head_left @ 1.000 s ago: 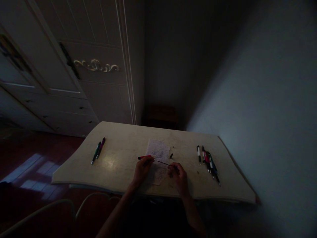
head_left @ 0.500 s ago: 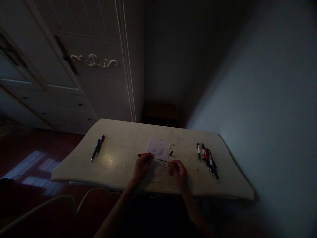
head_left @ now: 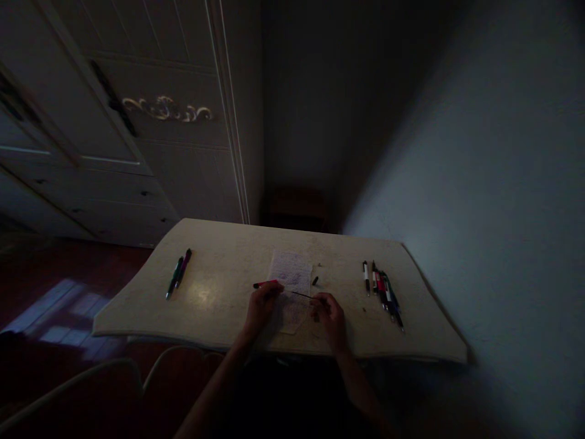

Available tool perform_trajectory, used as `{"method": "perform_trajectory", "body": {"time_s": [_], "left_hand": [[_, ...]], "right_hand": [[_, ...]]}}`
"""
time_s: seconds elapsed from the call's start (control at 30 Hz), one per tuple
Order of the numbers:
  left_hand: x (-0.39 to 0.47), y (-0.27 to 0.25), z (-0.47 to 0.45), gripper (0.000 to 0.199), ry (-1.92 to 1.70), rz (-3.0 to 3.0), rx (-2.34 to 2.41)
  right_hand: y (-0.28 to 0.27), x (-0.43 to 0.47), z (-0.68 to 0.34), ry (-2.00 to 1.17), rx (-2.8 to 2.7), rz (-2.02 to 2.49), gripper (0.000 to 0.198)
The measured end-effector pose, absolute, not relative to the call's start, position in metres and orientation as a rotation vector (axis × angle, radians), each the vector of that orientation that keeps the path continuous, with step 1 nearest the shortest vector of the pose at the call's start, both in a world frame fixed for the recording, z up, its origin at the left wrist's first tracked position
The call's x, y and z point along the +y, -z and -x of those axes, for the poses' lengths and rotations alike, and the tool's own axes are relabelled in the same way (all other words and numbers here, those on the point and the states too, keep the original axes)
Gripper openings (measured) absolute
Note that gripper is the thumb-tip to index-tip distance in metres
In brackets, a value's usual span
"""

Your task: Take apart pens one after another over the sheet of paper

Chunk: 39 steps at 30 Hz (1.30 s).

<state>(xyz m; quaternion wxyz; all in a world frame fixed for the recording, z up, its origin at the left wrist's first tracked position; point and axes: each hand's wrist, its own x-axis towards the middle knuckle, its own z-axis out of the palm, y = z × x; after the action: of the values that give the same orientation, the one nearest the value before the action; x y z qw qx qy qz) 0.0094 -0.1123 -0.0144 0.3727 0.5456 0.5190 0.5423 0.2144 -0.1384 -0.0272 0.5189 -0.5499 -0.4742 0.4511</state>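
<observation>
My left hand [head_left: 262, 306] is closed around a red pen barrel [head_left: 265, 284] with a dark end pointing left. My right hand [head_left: 333, 318] pinches a thin dark pen refill [head_left: 301, 295], which stretches left toward my left fingertips. Whether its pale tip meets the red barrel is too dark to tell. Beneath both hands lies a scribbled sheet of paper [head_left: 289, 268]. A short dark pen piece [head_left: 315, 281] rests by the paper's right edge. Some small dark bits, partly hidden, lie under my right fingers.
Two pens, one green [head_left: 174, 279] and one purple [head_left: 183, 268], lie on the left of the pale table [head_left: 228, 250]. Several pens [head_left: 386, 292] are grouped at the right. A white wardrobe [head_left: 183, 164] stands behind on the left; a wall [head_left: 512, 213] borders the right.
Both hands keep nearly the same position and hold. The refill's dark end appears slightly farther from my left fingertips. The whole view has shifted a little.
</observation>
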Motion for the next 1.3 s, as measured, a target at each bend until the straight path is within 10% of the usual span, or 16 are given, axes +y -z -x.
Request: {"method": "perform_trajectory", "body": {"time_s": [1.3], "left_hand": [[-0.1132, 0.0184, -0.0086, 0.012, -1.361, -1.46, 1.326]], "right_hand": [[0.0247, -0.139, -0.2141, -1.047, -1.139, 1.3, 0.03]]}}
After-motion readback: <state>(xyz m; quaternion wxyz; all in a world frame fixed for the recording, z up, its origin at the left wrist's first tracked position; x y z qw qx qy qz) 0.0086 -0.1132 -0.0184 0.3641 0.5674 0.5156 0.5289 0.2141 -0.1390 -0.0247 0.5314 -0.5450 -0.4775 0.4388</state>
